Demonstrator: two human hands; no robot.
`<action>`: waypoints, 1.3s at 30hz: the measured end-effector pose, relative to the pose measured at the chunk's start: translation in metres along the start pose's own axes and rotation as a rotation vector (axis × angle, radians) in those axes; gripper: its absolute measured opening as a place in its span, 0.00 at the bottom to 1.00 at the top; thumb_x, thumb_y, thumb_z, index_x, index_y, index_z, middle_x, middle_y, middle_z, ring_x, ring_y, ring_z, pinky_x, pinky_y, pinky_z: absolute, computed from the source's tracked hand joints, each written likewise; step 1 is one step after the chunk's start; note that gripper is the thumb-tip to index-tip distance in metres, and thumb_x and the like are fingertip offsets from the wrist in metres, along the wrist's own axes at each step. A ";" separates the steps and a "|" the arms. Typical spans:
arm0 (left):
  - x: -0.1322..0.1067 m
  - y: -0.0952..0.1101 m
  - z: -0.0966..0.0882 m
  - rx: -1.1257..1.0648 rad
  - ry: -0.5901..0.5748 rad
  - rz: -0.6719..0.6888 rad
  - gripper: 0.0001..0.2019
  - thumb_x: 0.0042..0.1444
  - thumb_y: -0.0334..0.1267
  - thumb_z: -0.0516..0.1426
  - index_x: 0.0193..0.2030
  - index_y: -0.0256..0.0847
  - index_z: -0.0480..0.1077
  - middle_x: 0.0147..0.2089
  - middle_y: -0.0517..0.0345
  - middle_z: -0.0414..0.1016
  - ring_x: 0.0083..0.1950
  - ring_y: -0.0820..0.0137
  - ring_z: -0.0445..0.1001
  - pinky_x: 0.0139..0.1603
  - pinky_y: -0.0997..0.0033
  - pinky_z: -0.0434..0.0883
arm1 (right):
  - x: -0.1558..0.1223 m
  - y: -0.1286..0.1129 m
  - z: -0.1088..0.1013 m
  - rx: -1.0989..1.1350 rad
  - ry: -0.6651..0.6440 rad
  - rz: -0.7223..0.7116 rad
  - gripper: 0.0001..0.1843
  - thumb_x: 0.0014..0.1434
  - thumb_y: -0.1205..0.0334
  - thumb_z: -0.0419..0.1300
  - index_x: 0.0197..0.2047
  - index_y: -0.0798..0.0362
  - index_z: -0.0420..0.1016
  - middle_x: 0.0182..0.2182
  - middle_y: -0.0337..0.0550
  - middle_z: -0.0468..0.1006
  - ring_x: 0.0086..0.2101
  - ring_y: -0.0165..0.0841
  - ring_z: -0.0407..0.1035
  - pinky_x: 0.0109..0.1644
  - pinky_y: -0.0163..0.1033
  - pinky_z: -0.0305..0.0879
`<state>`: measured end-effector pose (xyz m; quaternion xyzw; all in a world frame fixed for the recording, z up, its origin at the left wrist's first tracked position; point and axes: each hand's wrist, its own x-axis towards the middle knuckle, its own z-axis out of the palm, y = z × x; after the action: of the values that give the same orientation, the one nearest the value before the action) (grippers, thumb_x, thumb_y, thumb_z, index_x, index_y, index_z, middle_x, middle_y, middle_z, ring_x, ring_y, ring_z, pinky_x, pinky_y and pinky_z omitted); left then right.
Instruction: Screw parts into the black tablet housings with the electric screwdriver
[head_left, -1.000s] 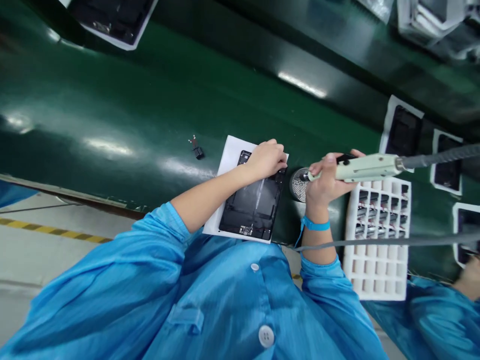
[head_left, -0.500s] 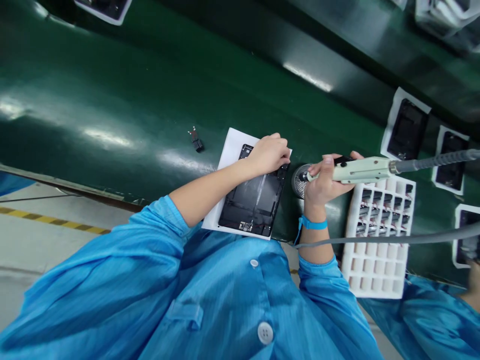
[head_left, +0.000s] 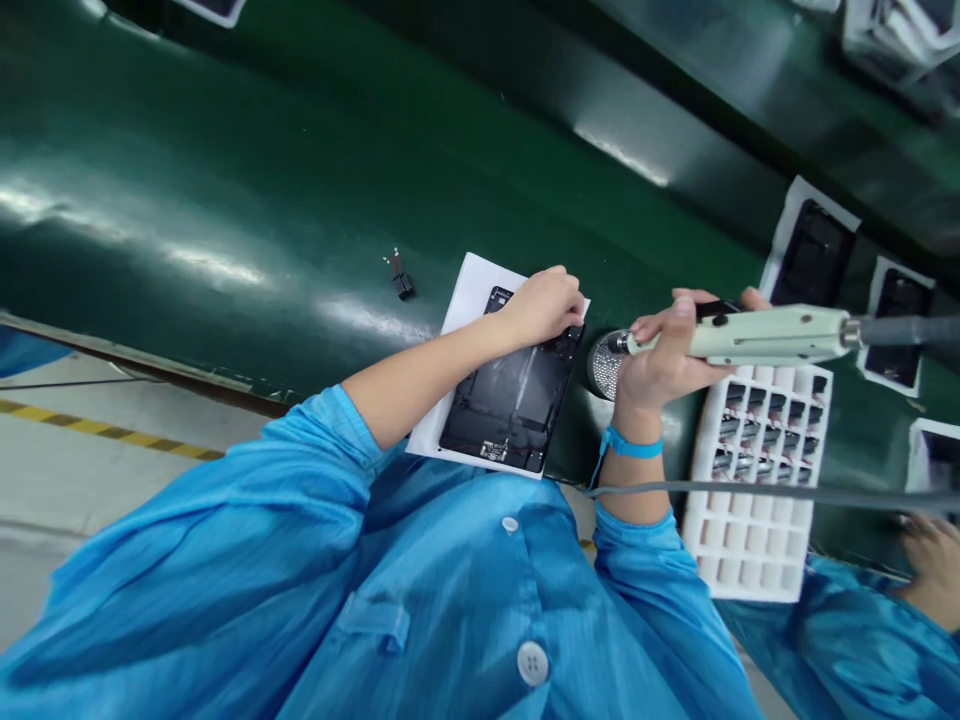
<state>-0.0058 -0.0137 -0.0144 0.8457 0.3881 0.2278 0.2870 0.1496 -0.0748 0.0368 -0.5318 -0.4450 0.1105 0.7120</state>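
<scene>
Nearest me, blue wrist strap (head_left: pixel 630 447) on the right forearm. Black tablet chassis (head_left: pixel 510 400) lies open-side up on a white sheet (head_left: pixel 457 320) at the near edge of the green belt (head_left: pixel 300 200). Left hand (head_left: pixel 544 305) rests on the chassis' far edge, fingers bent down; I cannot tell whether they pinch anything. Right hand (head_left: pixel 664 355) is wrapped round the electric screwdriver (head_left: pixel 765 335), tip over the round screw dish (head_left: pixel 604 365), with the white grid tray (head_left: pixel 757 500) just beside. Farther out, a small black part (head_left: pixel 401 280) lies loose.
</scene>
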 end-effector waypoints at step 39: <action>-0.008 -0.016 -0.019 -0.255 -0.132 0.137 0.03 0.66 0.35 0.77 0.45 0.47 0.92 0.49 0.53 0.91 0.56 0.60 0.86 0.62 0.64 0.74 | -0.010 -0.010 0.031 0.167 -0.020 0.234 0.37 0.60 0.37 0.80 0.61 0.41 0.68 0.40 0.31 0.82 0.21 0.23 0.66 0.28 0.38 0.73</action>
<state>-0.0304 -0.0055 -0.0125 0.8400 0.2780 0.2381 0.4006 0.1175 -0.0644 0.0415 -0.5178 -0.3760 0.2347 0.7317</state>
